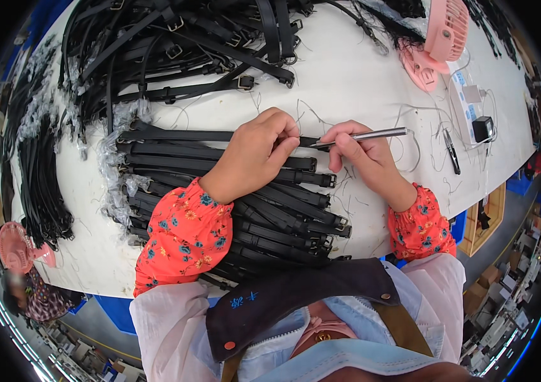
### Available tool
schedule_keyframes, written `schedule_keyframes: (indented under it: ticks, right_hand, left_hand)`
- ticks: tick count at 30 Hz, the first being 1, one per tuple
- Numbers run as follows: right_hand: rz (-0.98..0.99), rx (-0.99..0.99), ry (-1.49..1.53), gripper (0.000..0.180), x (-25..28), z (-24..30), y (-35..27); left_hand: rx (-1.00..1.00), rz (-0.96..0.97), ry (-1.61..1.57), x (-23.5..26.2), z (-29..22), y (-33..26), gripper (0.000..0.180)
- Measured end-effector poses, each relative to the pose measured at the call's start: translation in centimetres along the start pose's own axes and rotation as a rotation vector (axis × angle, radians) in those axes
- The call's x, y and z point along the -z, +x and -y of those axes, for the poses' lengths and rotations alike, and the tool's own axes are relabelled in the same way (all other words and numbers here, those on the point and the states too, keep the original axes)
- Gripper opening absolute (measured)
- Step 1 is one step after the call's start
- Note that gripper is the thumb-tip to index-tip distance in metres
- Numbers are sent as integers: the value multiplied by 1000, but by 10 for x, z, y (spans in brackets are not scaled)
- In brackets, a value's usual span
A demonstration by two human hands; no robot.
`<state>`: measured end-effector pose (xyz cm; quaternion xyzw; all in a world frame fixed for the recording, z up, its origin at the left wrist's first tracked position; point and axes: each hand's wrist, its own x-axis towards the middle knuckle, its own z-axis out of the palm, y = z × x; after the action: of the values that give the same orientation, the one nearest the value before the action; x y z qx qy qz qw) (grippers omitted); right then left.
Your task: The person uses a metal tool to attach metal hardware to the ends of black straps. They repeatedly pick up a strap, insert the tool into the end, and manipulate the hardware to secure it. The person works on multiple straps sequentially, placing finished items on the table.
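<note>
"What am I gripping?"

"My left hand (251, 156) pinches a flat black leather-look strap (181, 135) at the far edge of the buckled black belt row (181, 164); my right hand (367, 160) grasps a slim silver metal tool (380, 134)."

"Handling?"

"Probably light, bendy, slightly slick; I'd pinch beside the end."
</note>
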<state>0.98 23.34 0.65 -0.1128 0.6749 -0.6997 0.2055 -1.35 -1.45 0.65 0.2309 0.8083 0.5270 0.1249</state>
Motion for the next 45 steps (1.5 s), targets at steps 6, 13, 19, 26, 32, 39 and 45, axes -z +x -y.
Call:
schedule_keyframes:
  ticks: [6,13,19,26,32,39,45]
  right_hand:
    - [-3,-32,-2,32,-1,-1,1]
    - [8,-31,-12,32,-1,0,0]
    - [18,-44,-8,32,-1,1,1]
    - [25,-41,-3,31,-2,0,1]
    - [30,-38,2,31,-1,0,1]
    - [-8,-2,9,30,1,-1,0]
    - [-2,-1,28,30,0,-1,1]
  left_hand:
    - [-1,8,-8,0,2,1,8]
    - [-1,9,-1,0,-2,0,9]
    - [-11,9,9,0,-2,1,9]
    - [-17,5,-10,0,0,0,9]
    - [-17,6,-14,0,0,0,9]
    - [17,-118,-72,-4,-4,1,16]
    - [-83,-41,171,-6,0,0,10]
